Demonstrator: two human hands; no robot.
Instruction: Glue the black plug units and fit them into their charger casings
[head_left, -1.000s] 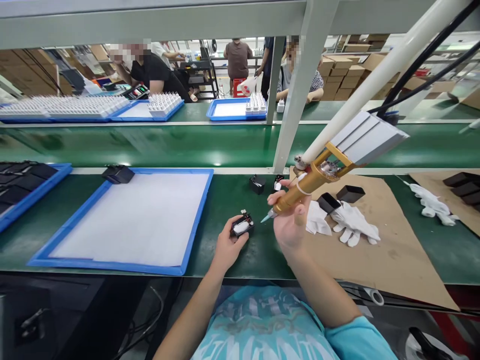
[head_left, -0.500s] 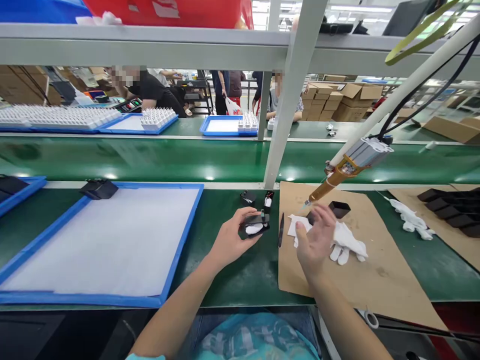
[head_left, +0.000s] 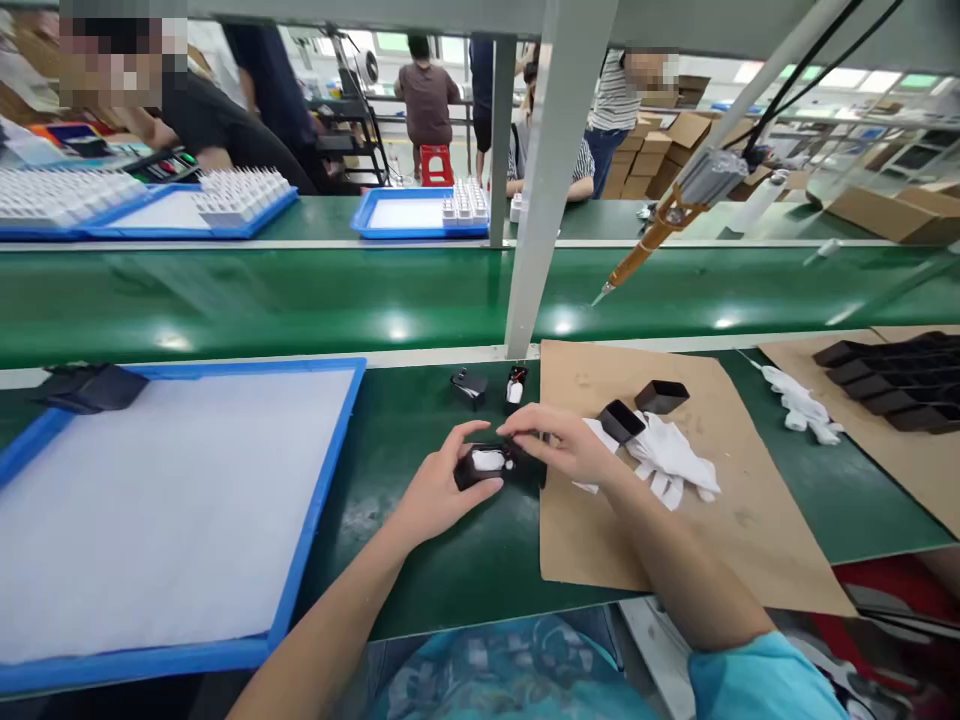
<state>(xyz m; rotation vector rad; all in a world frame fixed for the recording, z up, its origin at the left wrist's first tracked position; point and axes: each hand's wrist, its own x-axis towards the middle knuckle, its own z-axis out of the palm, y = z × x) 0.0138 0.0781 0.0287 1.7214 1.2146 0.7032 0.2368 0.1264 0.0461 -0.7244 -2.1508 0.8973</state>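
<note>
My left hand (head_left: 441,485) is closed around a small black plastic housing (head_left: 469,467) with a white oval piece in its open side, held over the green bench. My right hand (head_left: 562,440) is at the right end of that housing. Its thumb and fingers pinch together there, and what lies between them is too small and dark to make out. Just behind the hands lie a black part with a shiny face (head_left: 469,385) and a narrow black part with a white piece and reddish wires (head_left: 515,388).
Brown paper (head_left: 600,550) lies at right, bearing two black sleeves (head_left: 622,421) and white gloves (head_left: 679,455). A blue-rimmed tray (head_left: 315,500) stands left, a black part (head_left: 94,387) on its corner. An amber dispenser (head_left: 645,255) hangs above; a post (head_left: 551,170) rises mid-bench.
My right hand has come left from above the paper to the housing and its fingers have closed. The housing in my left hand has turned. The camera view has shifted.
</note>
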